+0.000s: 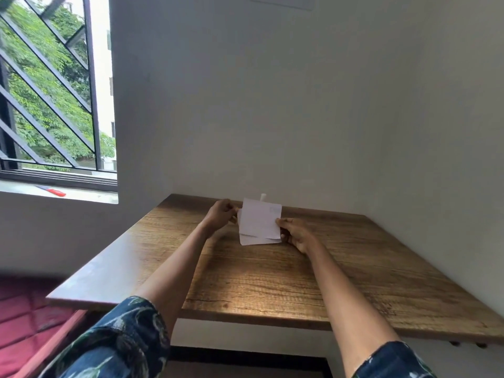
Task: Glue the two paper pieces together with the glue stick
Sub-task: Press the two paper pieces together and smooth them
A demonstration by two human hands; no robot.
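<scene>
Two bare hands reach out over a wooden table (272, 282) set against a pale wall. Between them they hold two white paper pieces, one laid over the other. The upper paper piece (260, 218) is tilted slightly, and the lower paper piece (255, 240) peeks out beneath it along the bottom edge at 6 o'clock. The left hand (221, 214) sits at 9 o'clock of the papers, its fingers pinched together on their left edge. The right hand (296, 236) sits at about 4 o'clock, fingers closed on the right edge near the lower corner. Whether the papers rest on the tabletop or are held just above it cannot be told. Just behind the papers, at 12 o'clock, a small white upright object, likely the glue stick (263, 197), shows only its top near the wall. Both forearms are bare, with dark blue patterned sleeves (122, 342) pushed up near the elbows. Off at 10 o'clock, a barred window (54, 85) shows green trees, and a red object (56, 191) lies on its sill.
</scene>
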